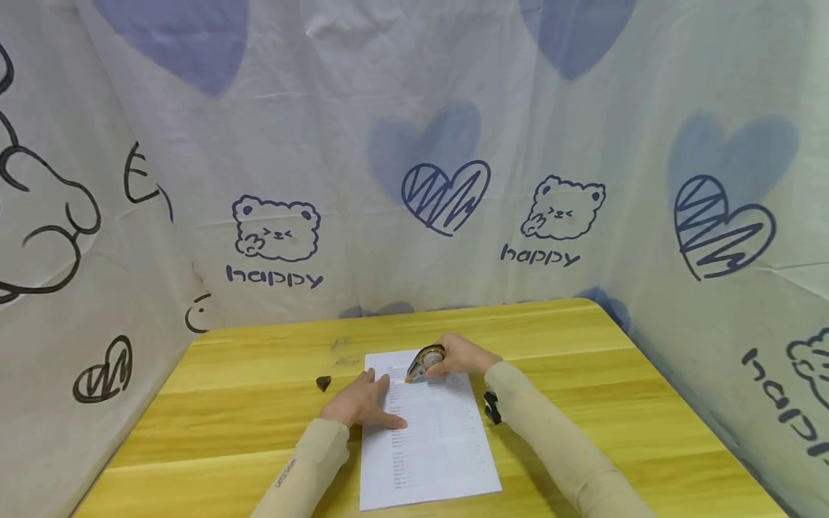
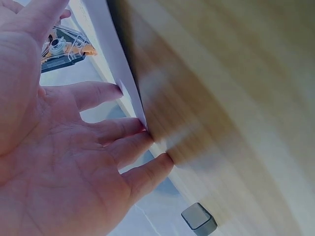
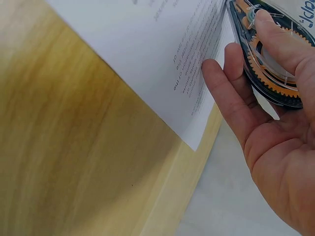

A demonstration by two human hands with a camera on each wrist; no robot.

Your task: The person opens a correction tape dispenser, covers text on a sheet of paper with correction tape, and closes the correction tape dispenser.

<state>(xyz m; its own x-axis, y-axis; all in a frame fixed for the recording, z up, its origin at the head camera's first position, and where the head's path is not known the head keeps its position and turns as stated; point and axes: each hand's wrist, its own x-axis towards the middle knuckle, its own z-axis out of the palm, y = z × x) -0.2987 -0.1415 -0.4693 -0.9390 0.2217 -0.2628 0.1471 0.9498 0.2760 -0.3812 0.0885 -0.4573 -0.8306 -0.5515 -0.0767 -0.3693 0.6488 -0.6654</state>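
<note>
A correction tape dispenser (image 1: pixel 424 362) with a dark rim, clear body and orange gears is gripped by my right hand (image 1: pixel 458 355). Its orange tip meets the upper part of a printed sheet of paper (image 1: pixel 440 453). In the right wrist view, thumb and fingers pinch the dispenser (image 3: pixel 273 59) while other fingertips rest near the page. Spread across the sheet's left edge, my left hand (image 1: pixel 363 403) presses it to the table. The left wrist view shows those fingertips (image 2: pixel 140 125) touching the paper's edge, fingers extended and nothing held.
A small dark cap-like piece (image 1: pixel 323 383) lies on the wooden table (image 1: pixel 246 403) left of the paper. A black object (image 1: pixel 492 408) shows at the right forearm. Printed cloth (image 1: pixel 363 237) hangs behind and along both sides of the table.
</note>
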